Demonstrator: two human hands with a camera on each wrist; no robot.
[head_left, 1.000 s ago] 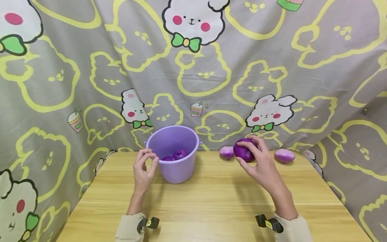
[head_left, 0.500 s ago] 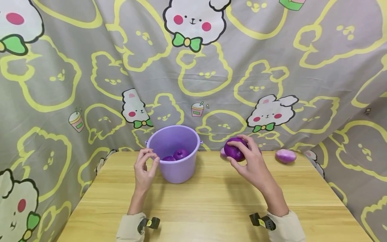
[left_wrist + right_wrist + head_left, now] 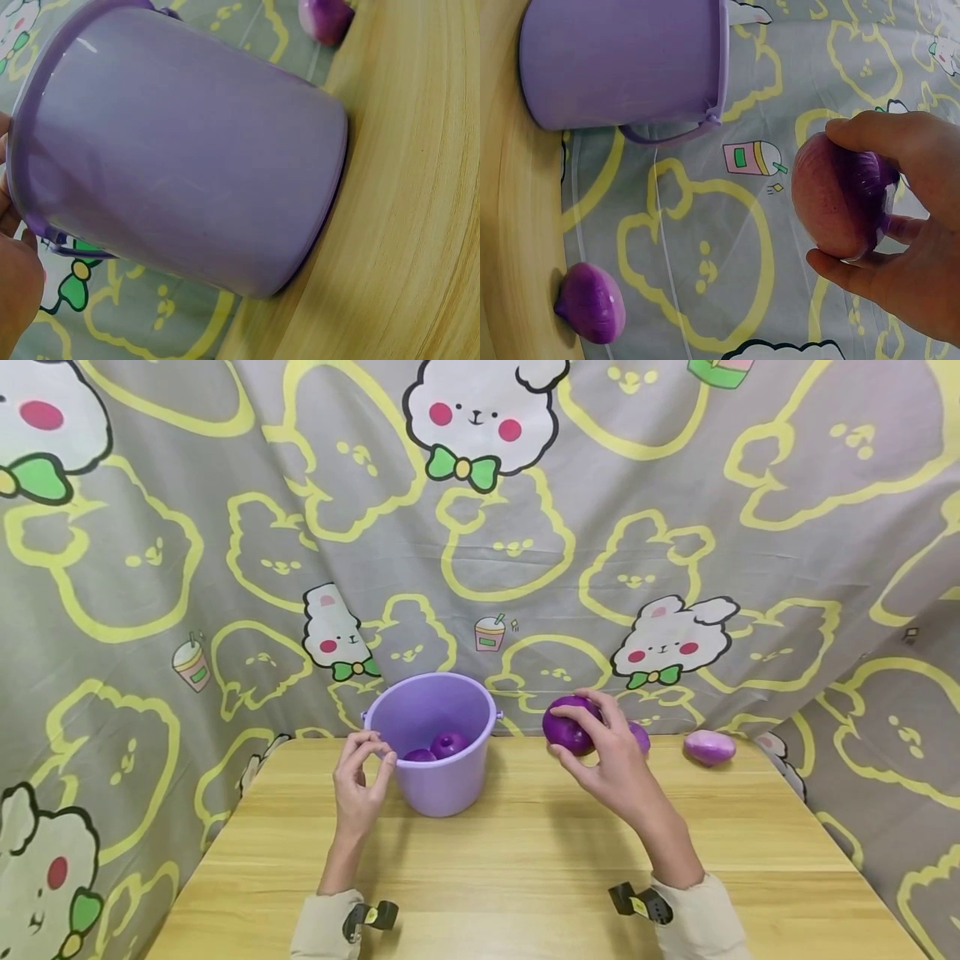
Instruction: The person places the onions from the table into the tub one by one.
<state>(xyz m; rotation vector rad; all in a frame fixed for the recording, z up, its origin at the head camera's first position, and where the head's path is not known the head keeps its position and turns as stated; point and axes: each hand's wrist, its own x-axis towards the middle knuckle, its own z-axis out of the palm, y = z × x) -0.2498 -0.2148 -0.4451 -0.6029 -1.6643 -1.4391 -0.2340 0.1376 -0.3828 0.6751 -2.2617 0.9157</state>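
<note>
My left hand (image 3: 362,781) holds the near left rim of a light purple bucket (image 3: 442,789). In the left wrist view its fingers (image 3: 9,202) show at the bucket's rim. Inside the bucket lie two dark purple round pieces (image 3: 450,744). To the right, my right hand (image 3: 611,760) grips a glossy, round purple fruit or vegetable (image 3: 567,727), held up off the table. The right wrist view shows thumb and fingers around it, one side of the purple piece (image 3: 825,199) paler pink. Its exact kind I cannot tell.
Behind my right hand a purple piece (image 3: 640,737) is partly hidden. A pale purple elongated piece (image 3: 708,747) lies farther right near the back edge. The wooden table (image 3: 487,877) meets a patterned grey curtain (image 3: 517,568) at the back.
My right hand has moved left with the round purple piece, toward the bucket. It now covers one pale piece and uncovers part of a purple one. My left hand stays at the rim.
</note>
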